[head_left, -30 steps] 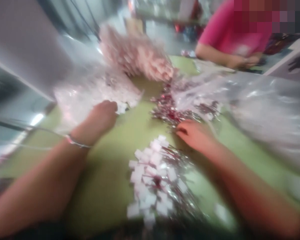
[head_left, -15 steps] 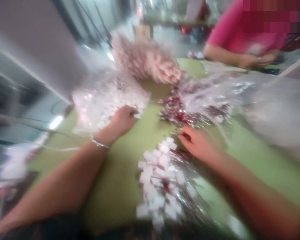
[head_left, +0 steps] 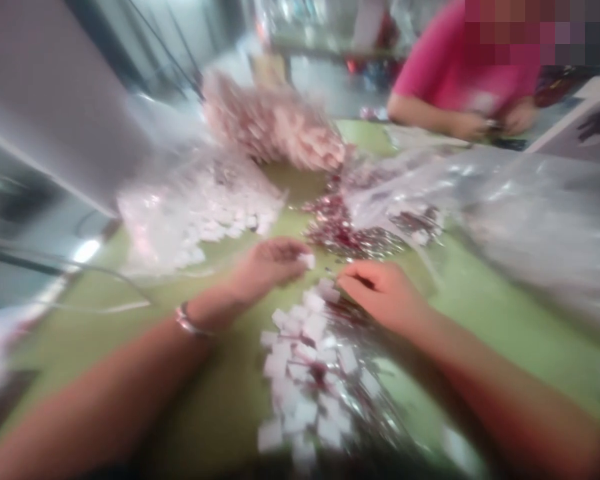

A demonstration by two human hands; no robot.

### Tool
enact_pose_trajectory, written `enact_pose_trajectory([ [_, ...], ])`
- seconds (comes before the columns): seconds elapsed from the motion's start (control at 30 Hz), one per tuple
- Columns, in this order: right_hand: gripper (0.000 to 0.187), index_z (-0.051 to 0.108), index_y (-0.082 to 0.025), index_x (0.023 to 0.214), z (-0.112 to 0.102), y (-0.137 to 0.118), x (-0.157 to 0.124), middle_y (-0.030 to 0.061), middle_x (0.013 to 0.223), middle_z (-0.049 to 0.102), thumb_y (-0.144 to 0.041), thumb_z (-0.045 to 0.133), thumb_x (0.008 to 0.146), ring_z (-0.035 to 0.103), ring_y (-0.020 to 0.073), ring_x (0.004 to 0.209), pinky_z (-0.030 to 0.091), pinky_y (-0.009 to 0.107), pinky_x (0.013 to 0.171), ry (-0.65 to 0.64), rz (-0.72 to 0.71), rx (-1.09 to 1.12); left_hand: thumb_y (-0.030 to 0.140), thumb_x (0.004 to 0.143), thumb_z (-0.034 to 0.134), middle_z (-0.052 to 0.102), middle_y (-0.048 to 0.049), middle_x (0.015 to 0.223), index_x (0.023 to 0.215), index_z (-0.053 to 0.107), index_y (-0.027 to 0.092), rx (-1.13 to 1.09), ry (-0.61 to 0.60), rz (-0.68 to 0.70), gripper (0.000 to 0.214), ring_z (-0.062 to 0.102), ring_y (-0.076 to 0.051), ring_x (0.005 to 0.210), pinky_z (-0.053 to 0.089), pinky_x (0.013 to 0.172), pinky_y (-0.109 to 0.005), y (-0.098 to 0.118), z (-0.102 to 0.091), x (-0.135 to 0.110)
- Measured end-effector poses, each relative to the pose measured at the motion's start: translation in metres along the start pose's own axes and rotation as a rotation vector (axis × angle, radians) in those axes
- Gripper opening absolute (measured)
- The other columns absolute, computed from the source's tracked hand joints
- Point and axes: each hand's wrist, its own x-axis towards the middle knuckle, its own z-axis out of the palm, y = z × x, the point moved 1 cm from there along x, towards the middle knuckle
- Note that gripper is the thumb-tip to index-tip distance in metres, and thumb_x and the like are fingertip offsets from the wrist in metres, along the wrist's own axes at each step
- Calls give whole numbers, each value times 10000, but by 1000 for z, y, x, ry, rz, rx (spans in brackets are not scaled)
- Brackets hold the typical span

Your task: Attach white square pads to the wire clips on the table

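Observation:
My left hand (head_left: 280,260) is closed in a pinch on a small white square block (head_left: 307,261), which sticks out at its fingertips. Just across from it, my right hand (head_left: 375,283) has thumb and forefinger pressed together on what looks like a thin stem (head_left: 331,273), its tip pointing toward the left hand; blur hides the detail. Below both hands lies a pile of white square blocks (head_left: 300,373) joined to shiny silvery and dark red stems (head_left: 375,393). A heap of red and silver tinsel-like stems (head_left: 347,223) lies beyond the right hand.
A clear bag (head_left: 150,220) spilling white blocks lies at left on the green table (head_left: 205,393). Pink ruffled material (head_left: 280,123) sits behind. Large plastic bags (head_left: 540,207) cover the right. Across the table is a person in a pink top (head_left: 440,73), hands together.
My left hand has moved right and nearer, from the bag's edge to beside my right hand, with a white block now showing in its fingers. The view has shifted slightly.

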Motion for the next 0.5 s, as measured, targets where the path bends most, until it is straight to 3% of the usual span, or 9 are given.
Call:
enact_pose_trajectory([
  [0.17, 226, 587, -184, 653, 5, -1, -1, -27, 624, 587, -242, 512, 858, 512, 98, 597, 378, 219, 570, -49, -23, 32, 266, 734, 754, 631, 5, 664, 938, 657, 161, -103, -95, -23, 249, 557, -81, 565, 435, 522, -202, -5, 16, -5],
  [0.5, 196, 589, -182, 634, 6, 3, 0, -14, 631, 604, -224, 540, 819, 496, 101, 581, 349, 232, 551, -132, 53, -24, 272, 749, 740, 645, -7, 660, 955, 698, 145, 73, -120, 16, 246, 546, -82, 543, 428, 495, -201, 4, 14, -8],
])
